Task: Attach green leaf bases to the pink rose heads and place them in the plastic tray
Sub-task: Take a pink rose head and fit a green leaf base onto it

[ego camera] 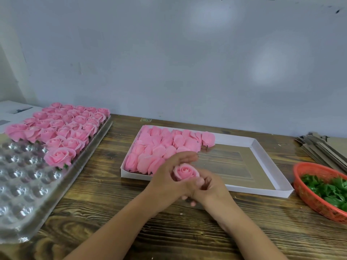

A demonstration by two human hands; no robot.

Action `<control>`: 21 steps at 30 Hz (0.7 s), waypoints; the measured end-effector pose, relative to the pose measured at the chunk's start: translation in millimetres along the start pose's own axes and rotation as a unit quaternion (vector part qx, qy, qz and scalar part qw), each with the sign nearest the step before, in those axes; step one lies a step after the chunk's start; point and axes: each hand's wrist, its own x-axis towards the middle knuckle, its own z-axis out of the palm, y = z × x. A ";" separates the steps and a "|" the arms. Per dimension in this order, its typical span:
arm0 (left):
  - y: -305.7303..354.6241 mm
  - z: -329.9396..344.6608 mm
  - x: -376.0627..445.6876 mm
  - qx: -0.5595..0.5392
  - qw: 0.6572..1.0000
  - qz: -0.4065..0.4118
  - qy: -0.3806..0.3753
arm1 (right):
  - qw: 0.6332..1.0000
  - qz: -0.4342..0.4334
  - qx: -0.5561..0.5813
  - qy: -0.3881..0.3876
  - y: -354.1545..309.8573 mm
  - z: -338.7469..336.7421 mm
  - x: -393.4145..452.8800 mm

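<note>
Head view: a person's left hand [169, 177] and right hand [210, 186] meet over the middle of the wooden table [105, 207], fingers curled round one pink rose head [185, 171], bloom facing up. Just behind lies a white box [262, 166], unfinished rose heads [161, 147] packed in its left half. A clear plastic tray [22, 184] on the left edge carries finished roses [63, 128]. Green leaf bases [326, 188] fill an orange basket [308, 192] at the right edge.
</note>
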 end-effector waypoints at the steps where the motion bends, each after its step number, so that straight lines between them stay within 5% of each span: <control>1: 1.0 0.4 0.1 -0.021 0.999 0.014 0.019 | 1.000 0.007 -0.012 -0.007 -0.1 0.5 -0.1; 7: 3.1 2.4 -1.6 0.004 1.000 0.008 0.001 | 0.997 0.007 -0.054 -0.047 -2.2 5.2 -2.3; 12: 5.3 2.2 -3.7 -0.027 0.998 -0.005 -0.055 | 0.999 0.005 -0.006 -0.042 -1.5 4.8 -2.9; 21: 2.0 2.6 -1.9 0.020 0.999 -0.006 -0.045 | 0.995 -0.002 0.099 -0.019 -2.6 -1.8 -1.4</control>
